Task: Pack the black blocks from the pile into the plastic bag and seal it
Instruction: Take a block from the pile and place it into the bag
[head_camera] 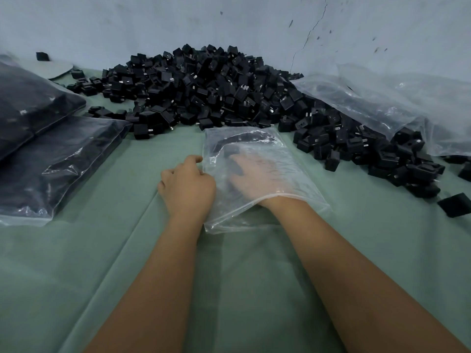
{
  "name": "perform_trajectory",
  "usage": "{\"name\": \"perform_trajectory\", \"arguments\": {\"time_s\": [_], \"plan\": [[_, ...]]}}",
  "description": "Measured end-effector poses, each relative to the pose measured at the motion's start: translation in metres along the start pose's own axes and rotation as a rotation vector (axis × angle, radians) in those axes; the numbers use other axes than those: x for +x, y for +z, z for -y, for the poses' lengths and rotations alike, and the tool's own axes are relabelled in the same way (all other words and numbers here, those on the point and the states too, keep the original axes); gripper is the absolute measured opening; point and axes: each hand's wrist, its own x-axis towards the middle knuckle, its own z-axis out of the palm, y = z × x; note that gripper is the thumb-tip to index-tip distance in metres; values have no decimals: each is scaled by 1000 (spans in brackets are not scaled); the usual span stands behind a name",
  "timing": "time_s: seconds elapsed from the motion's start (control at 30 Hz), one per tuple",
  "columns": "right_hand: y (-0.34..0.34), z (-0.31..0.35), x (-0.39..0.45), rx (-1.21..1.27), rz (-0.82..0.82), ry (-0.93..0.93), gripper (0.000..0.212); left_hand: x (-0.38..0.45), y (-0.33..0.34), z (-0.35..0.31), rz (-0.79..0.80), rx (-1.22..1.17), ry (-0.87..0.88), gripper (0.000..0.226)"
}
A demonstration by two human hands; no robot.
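Reaching deep into the clear plastic bag (257, 174), the right hand (254, 174) is wrapped to the wrist in film, its fingers (235, 160) spread loosely around a few black blocks inside; whether they actually grip one I cannot tell through the hazy plastic. Over on the other side, the left hand (188, 186) sits against the bag's left edge, knuckles up, fingers curled and pinching the plastic at that edge. Both bare forearms run back toward the camera.

The bag itself lies flat on the pale green cloth-covered table (127, 263), mouth toward the person, its far end just short of the big pile of small black plastic blocks (204, 90) with metal prongs. That pile heaps up against the pale blue-grey wall (229, 19) and spills rightward across the cloth.

Out to the right, a large crumpled clear plastic sheet (407, 103) drapes over part of the spill, with blocks showing beneath it. One loose black block (455, 205) lies apart near the right edge.

Out to the left, two filled clear bags of dark contents are stacked: a flat filled bag (58, 166) near the left hand, and a bulging filled bag (30, 103) behind it, overlapping. A single black block (42, 56) stands by the wall at far left.
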Motion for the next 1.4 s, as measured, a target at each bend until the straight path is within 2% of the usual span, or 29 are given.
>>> {"name": "perform_trajectory", "arguments": {"time_s": [0.07, 0.27, 0.4, 0.5, 0.53, 0.6, 0.7, 0.77, 0.83, 0.9, 0.93, 0.97, 1.03, 1.13, 1.17, 1.23, 1.27, 1.33, 1.4], "plan": [[5, -4, 11, 42, 82, 61, 39, 1, 1, 1, -5, -7, -6, 53], [13, -10, 27, 256, 115, 91, 46, 5, 4, 4, 11, 39, 12, 53], [11, -7, 20, 262, 70, 50, 47, 4, 5, 5, -6, 62, 17, 52], [6, -5, -5, 61, 2, -27, 43, 4, 4, 2, -81, -111, 126, 48], [4, -4, -16, 10, -2, -47, 39, 3, 4, -1, -62, -227, 208, 46], [-2, 3, -38, 25, 36, -40, 30, -2, 6, -6, 81, -378, 340, 41], [-18, 9, -78, -16, 78, -96, 25, -5, 11, -6, 326, -255, 390, 29], [-35, 9, -108, -21, 72, -196, 23, -5, 13, -3, 382, -138, 400, 21], [-53, 6, -136, 66, -58, -327, 21, -4, 12, -4, 382, -86, 425, 21], [-66, -9, -151, 63, -392, -409, 22, -5, 10, -5, 381, -49, 449, 22], [-72, -20, -154, 46, -567, -389, 21, -5, 10, -5, 382, -39, 453, 22], [-78, -33, -153, 52, -715, -312, 20, -5, 9, -5, 381, -30, 453, 22], [-87, -66, -148, 165, -940, -2, 17, -5, 10, -5, 377, -23, 452, 22], [-103, -123, -143, 250, -1203, 661, 34, -5, 11, -5, 376, -33, 456, 22], [-107, -141, -143, 264, -1211, 881, 42, -5, 12, -5, 371, -28, 462, 22], [-111, -164, -142, 397, -989, 1239, 50, -4, 13, -5, 360, -5, 480, 22], [-110, -169, -138, 434, -834, 1321, 52, -3, 14, -5, 356, 10, 493, 22], [-105, -170, -123, 375, -622, 1309, 54, -2, 16, -5, 348, 47, 520, 23], [-100, -158, -100, 296, -562, 1186, 56, -2, 17, -5, 345, 69, 532, 23]]}}
